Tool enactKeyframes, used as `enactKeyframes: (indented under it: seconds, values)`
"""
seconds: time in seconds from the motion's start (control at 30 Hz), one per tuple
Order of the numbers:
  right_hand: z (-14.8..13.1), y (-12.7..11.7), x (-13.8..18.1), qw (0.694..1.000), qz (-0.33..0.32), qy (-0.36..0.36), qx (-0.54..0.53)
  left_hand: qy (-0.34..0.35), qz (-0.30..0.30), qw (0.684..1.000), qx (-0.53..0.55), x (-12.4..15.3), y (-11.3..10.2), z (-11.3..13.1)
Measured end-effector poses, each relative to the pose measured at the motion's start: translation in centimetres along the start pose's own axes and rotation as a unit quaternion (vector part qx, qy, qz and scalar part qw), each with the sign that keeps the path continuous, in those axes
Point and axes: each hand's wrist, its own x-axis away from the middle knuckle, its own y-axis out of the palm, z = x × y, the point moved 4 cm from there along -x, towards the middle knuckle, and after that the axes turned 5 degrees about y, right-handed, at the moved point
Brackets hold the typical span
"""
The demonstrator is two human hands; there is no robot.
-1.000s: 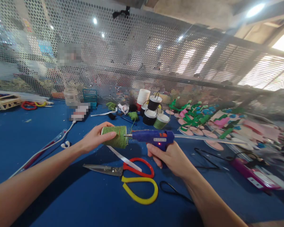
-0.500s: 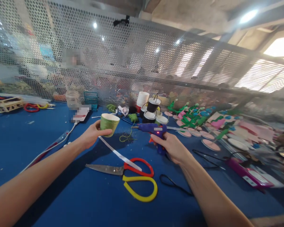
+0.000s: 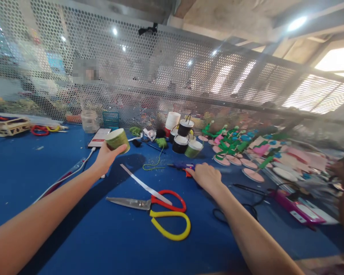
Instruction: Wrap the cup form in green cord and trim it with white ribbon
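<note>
My left hand [image 3: 105, 157] is closed around a paper cup wrapped in green yarn [image 3: 117, 139], raised above the blue table [image 3: 83, 236] at the left of centre. A loose strand of green yarn [image 3: 152, 163] lies on the table near it. My right hand [image 3: 205, 177] rests on the table over the blue glue gun [image 3: 181, 167], which lies flat with its nozzle pointing left; only the gun's front shows past the fingers. Red and yellow scissors [image 3: 160, 210] lie in front, with a white ribbon strip [image 3: 145, 185] across the blades.
Black, white and green cups [image 3: 183, 139] stand behind the gun. Pink discs with green and pink craft pieces [image 3: 237, 151] spread to the right. A phone [image 3: 99, 137], jar [image 3: 89, 120] and white cable [image 3: 65, 175] sit left. A perforated metal screen [image 3: 160, 76] closes the back. Someone's hand [image 3: 342, 172] shows far right.
My right hand has lowered the glue gun from mid-air down onto the table. My left hand has carried the yarn-wrapped cup away from the nozzle, up and to the left.
</note>
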Motion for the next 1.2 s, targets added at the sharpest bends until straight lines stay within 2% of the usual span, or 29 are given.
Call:
enactKeyframes:
  seconds: [0.07, 0.1, 0.13, 0.2, 0.3, 0.4, 0.47, 0.6, 0.67, 0.73, 0.83, 0.93, 1.0, 1.1, 1.2]
  values:
    - [-1.9, -0.8, 0.6, 0.998, 0.013, -0.057, 0.020, 0.004, 0.008, 1.000, -0.001, -0.1, -0.2, -0.2]
    - [-3.2, -0.9, 0.8, 0.994, 0.002, -0.110, 0.023, 0.004, 0.009, 1.000, -0.001, -0.1, -0.2, -0.3]
    - [-5.1, -0.7, 1.1, 0.976, -0.027, -0.214, 0.033, 0.002, 0.008, 1.000, -0.002, -0.1, -0.2, -0.5]
    - [-8.0, 0.0, 1.2, 0.953, -0.076, -0.290, 0.031, -0.003, 0.003, 1.000, -0.004, 0.1, -0.2, -0.7]
    - [-11.4, 1.8, 0.0, 0.943, -0.122, -0.307, 0.049, -0.008, 0.000, 1.000, -0.008, 0.3, -0.2, -1.0]
    - [-13.4, 3.2, -2.0, 0.934, -0.184, -0.300, 0.061, -0.006, 0.001, 1.000, -0.011, 0.3, -0.3, -0.9]
    - [-14.1, 2.8, -3.7, 0.940, -0.175, -0.290, 0.051, -0.003, 0.001, 1.000, -0.010, 0.3, -0.3, -0.7]
    - [-14.2, -0.7, -6.8, 0.976, -0.028, -0.214, 0.015, -0.002, -0.003, 1.000, 0.000, 0.4, -0.2, -0.5]
    - [-13.8, -2.4, -6.9, 0.983, 0.028, -0.179, 0.004, -0.005, -0.005, 1.000, 0.005, 0.5, -0.1, -0.5]
    - [-13.3, -3.2, -5.7, 0.981, 0.045, -0.187, -0.004, -0.007, -0.009, 1.000, 0.003, 0.6, 0.0, -0.5]
    - [-12.5, -2.4, -1.9, 0.968, 0.001, -0.251, -0.010, -0.005, -0.024, 0.999, -0.025, 0.7, 0.3, -0.5]
    - [-11.5, -0.1, 2.3, 0.944, -0.108, -0.312, -0.003, -0.011, -0.070, 0.994, -0.089, 0.9, 1.0, -1.0]
    - [-10.9, 1.5, 4.3, 0.930, -0.159, -0.331, 0.000, -0.017, -0.100, 0.988, -0.119, 1.2, 1.8, -1.5]
    - [-10.5, 2.9, 5.4, 0.922, -0.182, -0.340, -0.030, -0.018, -0.145, 0.978, -0.151, 1.9, 3.0, -2.3]
    - [-10.2, 3.0, 5.6, 0.918, -0.193, -0.338, -0.078, -0.013, -0.193, 0.960, -0.202, 2.7, 4.2, -2.9]
